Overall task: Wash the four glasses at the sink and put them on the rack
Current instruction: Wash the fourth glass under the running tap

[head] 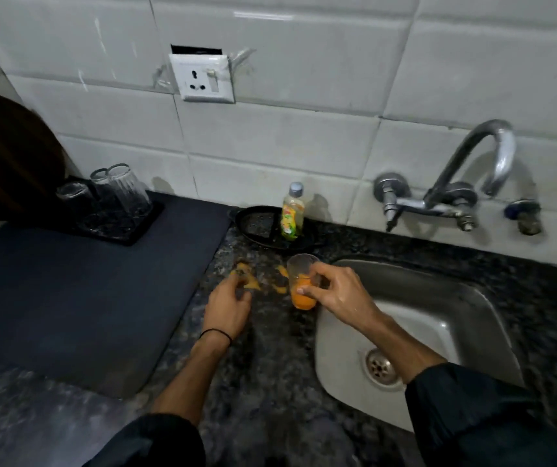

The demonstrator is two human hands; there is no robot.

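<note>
My right hand grips a clear glass with orange liquid in its bottom. The glass stands upright on the granite counter, just left of the steel sink. To its left, my left hand has its fingers curled over an orange scrub pad lying on the counter. Three clear glasses stand upside down on the black rack tray at the back left.
A curved tap juts from the tiled wall over the sink. A dish-soap bottle stands in a black dish behind the glass. A dark mat covers the counter's left part. Orange smears mark the counter.
</note>
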